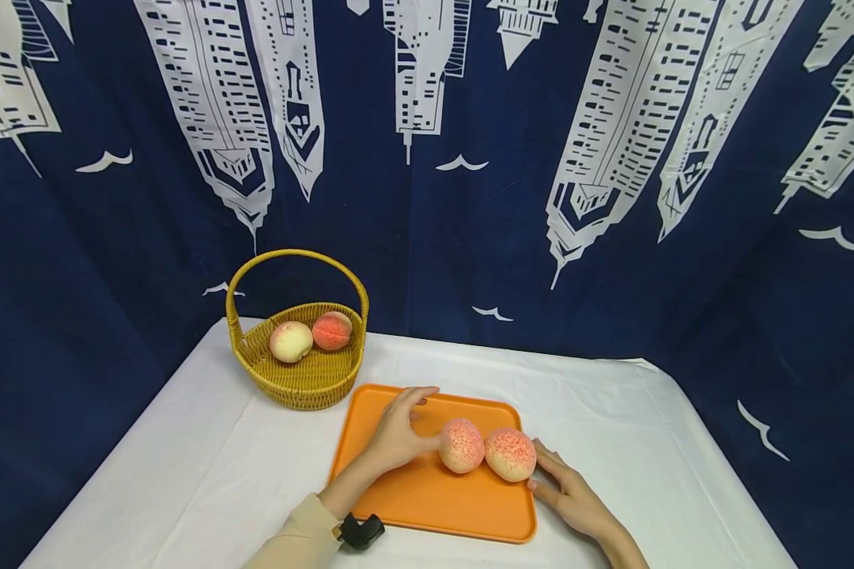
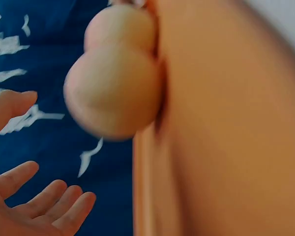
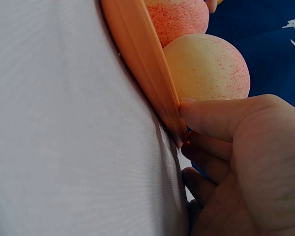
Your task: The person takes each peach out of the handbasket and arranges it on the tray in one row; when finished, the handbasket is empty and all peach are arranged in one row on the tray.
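My left hand (image 1: 398, 431) hovers over the orange tray (image 1: 434, 506), fingers spread and thumb beside a pink-speckled peach (image 1: 461, 446). In the left wrist view, that left hand (image 2: 34, 196) holds nothing, with its thumb and fingers apart. Right of the first peach sits a second peach (image 1: 510, 455), close against it on the tray. My right hand (image 1: 576, 498) is at the tray's right edge. The right wrist view shows its thumb on the tray rim (image 3: 147, 64) and curled fingertips at the rim's outer side, close beside the nearer peach (image 3: 206, 69).
At the back left of the white-covered table (image 1: 149, 474) stands a yellow wicker basket (image 1: 313, 391) with a tall handle. Inside it lie a pale peach (image 1: 291, 341) and a redder peach (image 1: 332, 330). A dark blue curtain (image 1: 470, 237) with white city prints hangs behind.
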`<state>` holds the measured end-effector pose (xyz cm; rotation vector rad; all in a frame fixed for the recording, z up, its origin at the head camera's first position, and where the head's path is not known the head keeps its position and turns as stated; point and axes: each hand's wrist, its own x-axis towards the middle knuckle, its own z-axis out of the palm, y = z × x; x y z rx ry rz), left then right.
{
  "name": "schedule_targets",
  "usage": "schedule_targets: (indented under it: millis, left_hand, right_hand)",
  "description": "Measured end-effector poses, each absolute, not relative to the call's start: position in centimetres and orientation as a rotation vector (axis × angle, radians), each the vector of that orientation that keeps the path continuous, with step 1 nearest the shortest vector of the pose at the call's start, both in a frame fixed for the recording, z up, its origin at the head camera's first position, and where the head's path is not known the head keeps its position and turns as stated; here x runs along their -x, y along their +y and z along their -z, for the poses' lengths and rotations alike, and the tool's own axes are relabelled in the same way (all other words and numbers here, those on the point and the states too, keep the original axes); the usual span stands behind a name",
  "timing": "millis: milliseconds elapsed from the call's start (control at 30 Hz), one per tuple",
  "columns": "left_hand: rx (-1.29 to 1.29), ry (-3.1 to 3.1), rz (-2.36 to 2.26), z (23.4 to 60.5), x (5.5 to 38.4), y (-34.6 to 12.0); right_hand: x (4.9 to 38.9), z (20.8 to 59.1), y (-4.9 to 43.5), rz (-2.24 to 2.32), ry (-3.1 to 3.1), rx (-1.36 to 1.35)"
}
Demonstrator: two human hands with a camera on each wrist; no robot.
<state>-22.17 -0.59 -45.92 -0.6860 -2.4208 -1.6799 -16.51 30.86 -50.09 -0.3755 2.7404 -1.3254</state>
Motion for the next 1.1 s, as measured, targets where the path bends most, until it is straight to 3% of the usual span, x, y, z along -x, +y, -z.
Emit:
schedule_targets:
  millis: [333,567,867,1100]
  left_hand:
    - [0.288,-2.268,1.499,41.4,26.1,-10.6]
    - [-0.126,-2.491,1.436,40.7,30.0,-17.8]
    - [-0.351,-2.612,1.367,42.0,33.1,-20.2]
    - [-0.359,-2.656,1.356,42.6,33.7,-20.2]
  right_hand:
    - [16.5,49.8,31.0,1.327,2.744,0.385]
    - [16.6,50.2,31.0,1.324,2.752,0.402]
    - [16.4,50.2,31.0,1.329,2.751,0.4]
    - [16.5,50.2,30.9,1.325,2.755,0.39]
